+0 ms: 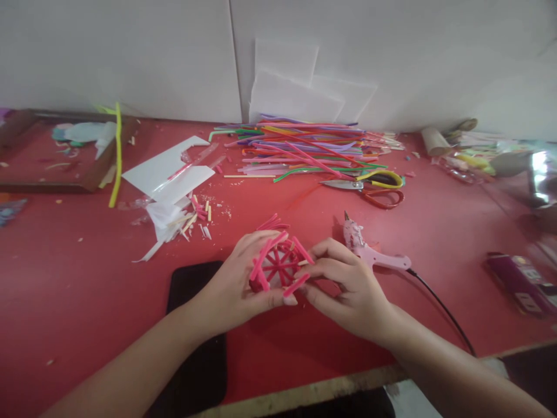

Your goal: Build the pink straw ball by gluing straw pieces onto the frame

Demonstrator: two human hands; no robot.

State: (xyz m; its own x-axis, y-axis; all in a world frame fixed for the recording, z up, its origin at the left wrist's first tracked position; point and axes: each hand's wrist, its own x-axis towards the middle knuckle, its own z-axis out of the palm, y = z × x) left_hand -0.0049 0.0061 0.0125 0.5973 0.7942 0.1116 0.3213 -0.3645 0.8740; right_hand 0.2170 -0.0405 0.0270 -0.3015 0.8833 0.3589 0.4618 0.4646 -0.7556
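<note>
A small wheel-like frame of pink straw pieces [281,264] is held above the red table [87,290] at the centre. My left hand [237,287] cups it from the left and below, fingers curled round its rim. My right hand [346,287] pinches its right side, fingertips on a pink piece and a short pale piece. A few loose pink straw pieces [273,223] lie just behind the frame.
A pink glue gun [369,249] with a black cord lies right of my hands. Scissors [374,184] and a heap of coloured straws [304,148] sit behind. White paper and straw offcuts [174,180] lie left. A black phone [195,337] lies under my left forearm, a purple box [520,284] at right.
</note>
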